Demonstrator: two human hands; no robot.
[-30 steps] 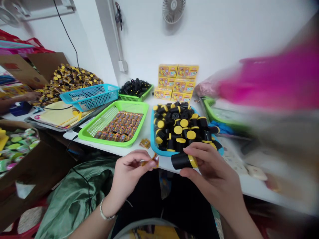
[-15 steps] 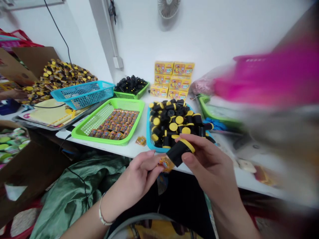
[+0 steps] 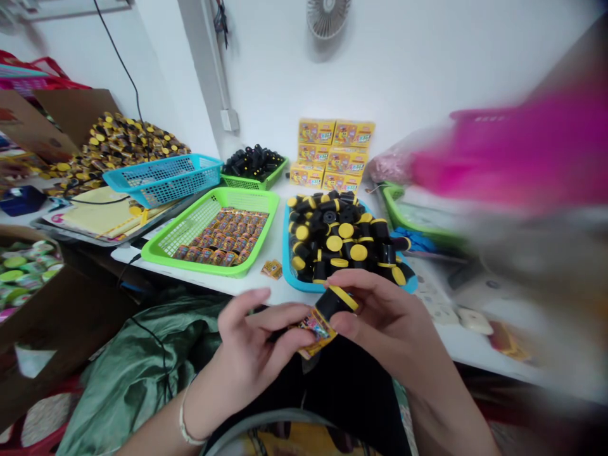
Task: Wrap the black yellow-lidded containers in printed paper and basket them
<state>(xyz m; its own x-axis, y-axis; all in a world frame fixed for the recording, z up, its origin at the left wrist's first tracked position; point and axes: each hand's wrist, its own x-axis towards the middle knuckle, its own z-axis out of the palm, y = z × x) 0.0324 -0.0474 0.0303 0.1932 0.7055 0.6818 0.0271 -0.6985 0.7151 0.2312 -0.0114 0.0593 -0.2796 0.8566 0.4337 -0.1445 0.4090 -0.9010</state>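
Observation:
Between finger and thumb of my right hand (image 3: 380,316) is a small black canister (image 3: 332,304) with a yellow cap, tilted with its cap up to the right. My left hand (image 3: 259,335) pinches a printed orange wrapper sleeve (image 3: 317,332), which sits around the canister's lower end. Just behind my hands stands a blue basket (image 3: 304,285) heaped with black canisters with yellow caps (image 3: 334,244). Left of it, a few flat printed sleeves (image 3: 272,269) lie on the white table. A green basket (image 3: 156,253) holds rows of wrapped canisters (image 3: 228,240).
Yellow printed boxes (image 3: 349,161) are stacked by the wall. Farther left are an empty-looking blue basket (image 3: 164,177), a green basket of black parts (image 3: 254,163) and a big pile of wrapped canisters (image 3: 123,136). A blurred pink object (image 3: 513,158) looms at right.
The sleeve has gone from the canister's end to covering its lower part. Both hands have shifted slightly, and the view has moved a little.

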